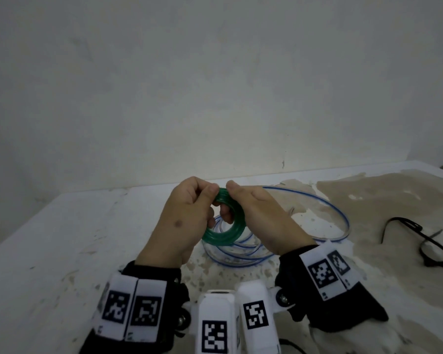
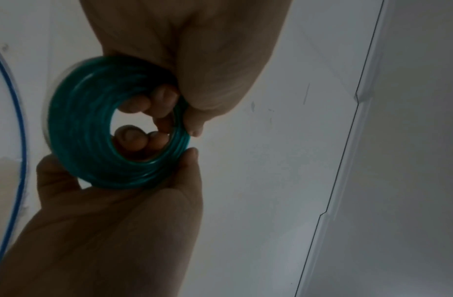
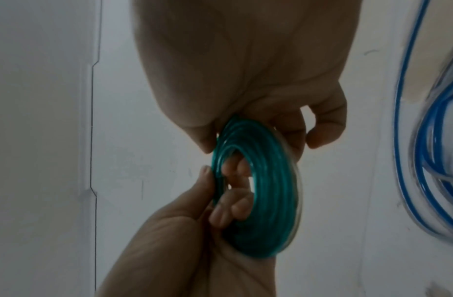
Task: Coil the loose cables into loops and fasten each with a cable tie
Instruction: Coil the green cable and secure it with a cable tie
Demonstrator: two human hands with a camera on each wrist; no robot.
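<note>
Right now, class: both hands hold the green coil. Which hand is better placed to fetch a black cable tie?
Probably the right hand: the black cable ties lie on the table to its right, nearer it. The left hand can go on gripping the green coil.

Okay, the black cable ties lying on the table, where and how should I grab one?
Pinch a black cable tie at its straight strap near the head, coming from above with the right hand. They lie flat and tangled on the table, right of the green coil, so lift one clear.
</note>
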